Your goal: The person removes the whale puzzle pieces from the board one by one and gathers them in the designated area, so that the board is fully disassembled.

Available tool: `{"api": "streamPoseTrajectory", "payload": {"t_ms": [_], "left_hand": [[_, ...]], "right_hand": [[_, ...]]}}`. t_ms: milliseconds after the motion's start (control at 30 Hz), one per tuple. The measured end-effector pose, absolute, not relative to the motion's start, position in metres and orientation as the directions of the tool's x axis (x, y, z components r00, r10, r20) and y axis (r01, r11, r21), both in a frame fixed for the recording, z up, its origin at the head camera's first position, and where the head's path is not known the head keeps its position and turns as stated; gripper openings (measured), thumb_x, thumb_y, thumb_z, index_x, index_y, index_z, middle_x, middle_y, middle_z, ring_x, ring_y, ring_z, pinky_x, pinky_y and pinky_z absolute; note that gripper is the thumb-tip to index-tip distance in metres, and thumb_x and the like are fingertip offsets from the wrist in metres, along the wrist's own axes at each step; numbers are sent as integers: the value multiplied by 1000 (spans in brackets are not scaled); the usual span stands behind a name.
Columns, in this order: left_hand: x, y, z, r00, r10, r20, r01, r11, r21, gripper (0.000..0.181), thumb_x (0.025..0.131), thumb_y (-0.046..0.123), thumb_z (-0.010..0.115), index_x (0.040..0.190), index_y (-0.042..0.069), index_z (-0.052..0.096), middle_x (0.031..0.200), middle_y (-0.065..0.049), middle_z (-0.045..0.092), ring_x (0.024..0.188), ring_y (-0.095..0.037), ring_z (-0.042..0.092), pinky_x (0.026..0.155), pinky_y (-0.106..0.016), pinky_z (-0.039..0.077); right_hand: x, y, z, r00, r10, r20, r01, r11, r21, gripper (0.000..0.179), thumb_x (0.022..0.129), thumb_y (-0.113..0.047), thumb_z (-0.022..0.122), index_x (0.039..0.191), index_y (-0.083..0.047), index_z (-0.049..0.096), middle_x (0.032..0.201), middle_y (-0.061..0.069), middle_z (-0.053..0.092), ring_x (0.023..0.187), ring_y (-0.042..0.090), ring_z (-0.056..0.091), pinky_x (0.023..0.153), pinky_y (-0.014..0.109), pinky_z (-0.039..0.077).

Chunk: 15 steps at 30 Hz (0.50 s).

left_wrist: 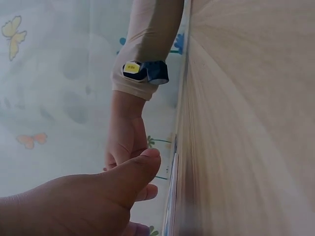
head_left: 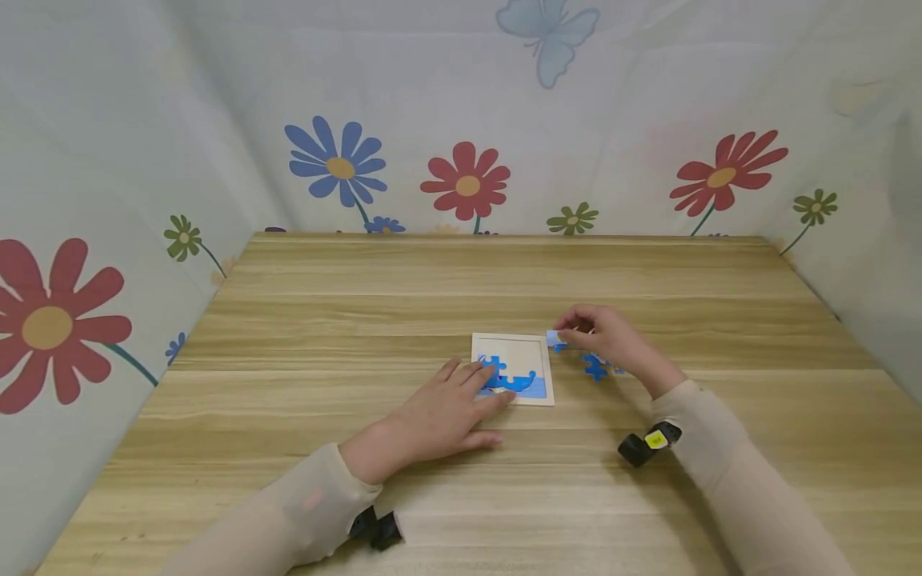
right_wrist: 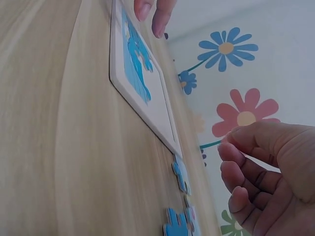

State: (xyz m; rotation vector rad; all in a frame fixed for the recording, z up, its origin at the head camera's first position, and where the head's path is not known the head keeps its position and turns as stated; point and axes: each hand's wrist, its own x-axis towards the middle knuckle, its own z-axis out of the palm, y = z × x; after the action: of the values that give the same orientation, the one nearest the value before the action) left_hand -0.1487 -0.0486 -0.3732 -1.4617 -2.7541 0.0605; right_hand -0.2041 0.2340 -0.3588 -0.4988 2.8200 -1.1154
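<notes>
A square wooden puzzle tray (head_left: 550,392) lies on the table, its lower part filled with blue pieces (head_left: 517,382) and its upper part bare. My left hand (head_left: 439,412) reaches over the tray's lower left with relaxed fingers, covering some of the picture. Just right of the tray, my right hand (head_left: 601,332) hovers with loosely curled fingers and nothing visible between them. A light-blue puzzle piece (head_left: 556,340) shows by its fingertips in the head view; in the right wrist view that piece (right_wrist: 180,175) lies at the tray's corner, apart from the fingers (right_wrist: 236,157).
More loose puzzle pieces (head_left: 595,366) lie on the table under the right hand, partly hidden by its wrist. Wood-grain tabletop (head_left: 346,304) surrounds the tray. A flower-printed cloth (head_left: 403,80) hangs behind the table and along its sides.
</notes>
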Motion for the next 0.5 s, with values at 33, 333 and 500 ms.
{"api": "streamPoseTrajectory", "payload": {"t_ms": [33,333,500], "left_hand": [[-148,-49,-374,-558,830,5,828,558,-54,58,95,59,44,143,27,46,148,-15,43,139,-33,39,113,-56,29],[-147,-57,-378,-552,833,35,829,553,-77,60,94,60,45,143,27,45,145,-14,46,136,-32,42,112,-57,31],[-147,-59,-381,-556,831,15,829,556,-62,60,94,60,44,144,27,44,148,-15,44,137,-32,42,112,-58,30]], "right_hand": [[-205,232,-359,-944,-325,60,-278,684,-674,17,94,-13,61,104,-1,67,95,11,67,79,14,55,67,22,46],[-209,210,-365,-934,-345,94,-316,674,-668,14,91,-12,64,100,-1,70,92,11,69,77,14,56,68,22,46],[-209,199,-369,-931,-358,72,-307,663,-683,15,92,-12,63,101,-3,70,94,11,69,80,16,57,70,23,46]]}}
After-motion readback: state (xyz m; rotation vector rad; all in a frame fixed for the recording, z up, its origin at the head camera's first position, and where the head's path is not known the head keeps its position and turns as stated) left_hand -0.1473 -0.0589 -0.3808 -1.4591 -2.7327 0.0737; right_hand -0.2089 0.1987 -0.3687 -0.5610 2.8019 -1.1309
